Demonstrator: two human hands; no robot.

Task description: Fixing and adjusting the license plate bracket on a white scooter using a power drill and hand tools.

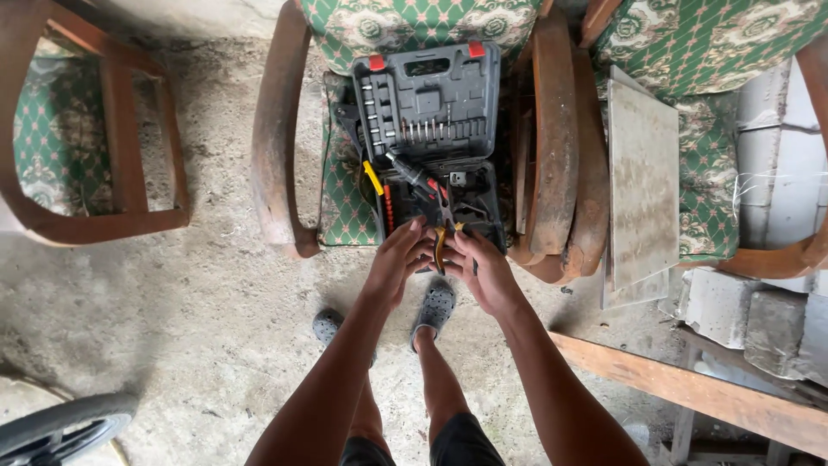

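At 10 o'clock, an empty wooden armchair (95, 147) is seen. At centre, the left hand (401, 259) and right hand (479, 267) are closed together on yellow-handled pliers (442, 237), held just over the open grey tool case (431, 129). At 3 o'clock, a board (642, 181) is propped.
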